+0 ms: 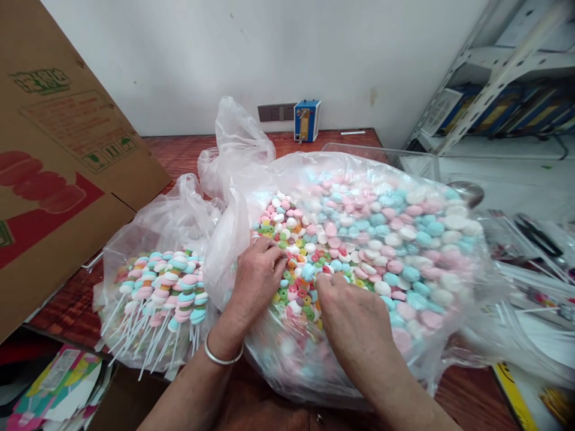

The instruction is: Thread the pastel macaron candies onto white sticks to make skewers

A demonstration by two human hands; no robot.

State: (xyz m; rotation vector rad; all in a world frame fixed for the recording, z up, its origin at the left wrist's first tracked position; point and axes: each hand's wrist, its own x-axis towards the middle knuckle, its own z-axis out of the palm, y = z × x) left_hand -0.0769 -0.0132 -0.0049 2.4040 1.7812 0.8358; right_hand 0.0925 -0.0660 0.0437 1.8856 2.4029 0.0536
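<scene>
A big clear plastic bag (453, 311) full of pink, white and blue round sweets (404, 245) lies in front of me on a red-brown wooden table (179, 155). Both hands reach into its open mouth among small coloured ring sweets (291, 287). My left hand (258, 275), with a silver bangle on the wrist, has its fingers curled down into the sweets. My right hand (354, 317) lies beside it, fingers bent and pinched into the pile; what either holds is hidden. A smaller bag of finished candy skewers (166, 293) on white sticks rests to the left.
A large cardboard box (58, 155) leans at the left. A blue device (306, 120) stands by a wall socket at the back. A clear plastic tray (404, 158) sits behind the bag. White sticks and packaging (539, 287) lie at the right; metal shelving (503, 78) beyond.
</scene>
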